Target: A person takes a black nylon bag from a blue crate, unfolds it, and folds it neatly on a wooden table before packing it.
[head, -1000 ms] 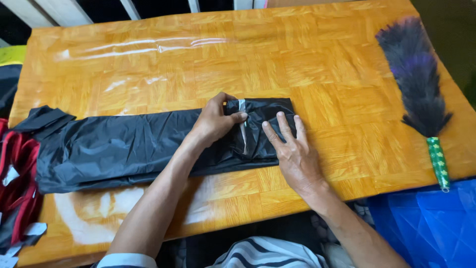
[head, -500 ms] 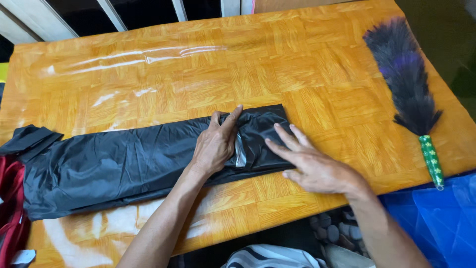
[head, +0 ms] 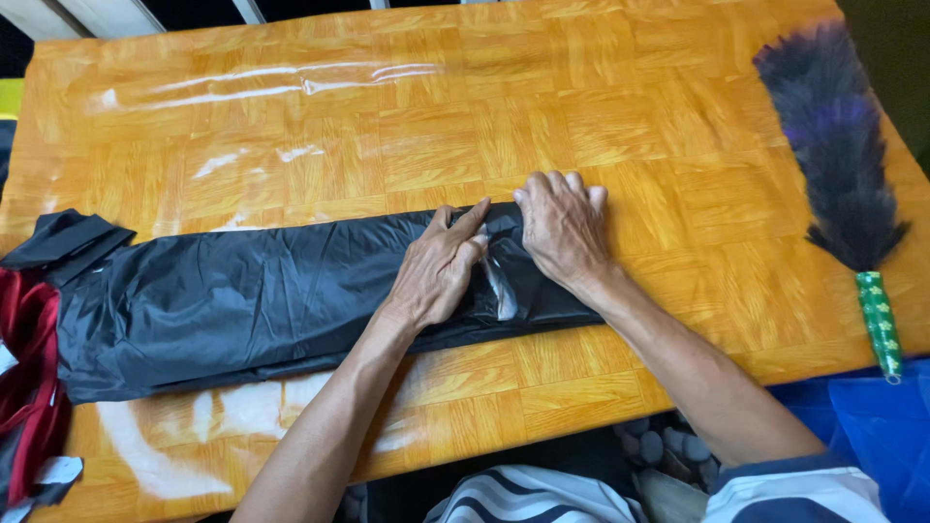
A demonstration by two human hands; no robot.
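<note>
A long black plastic bag [head: 242, 300] lies folded into a strip across the orange wooden table [head: 387, 116]. My left hand [head: 441, 266] presses flat on the bag near its right end, fingers together. My right hand [head: 562, 228] lies palm down on the bag's right end, fingers curled over the far edge. The two hands sit side by side, almost touching.
A dark purple feather duster [head: 838, 165] with a green handle lies along the table's right edge. Red and black fabric [head: 29, 387] hangs at the left edge. A blue plastic sheet [head: 872, 446] shows at lower right, below the table's near edge.
My right hand has moved from the table beside the bag up onto the bag's right end. My left hand has stayed pressed on the bag.
</note>
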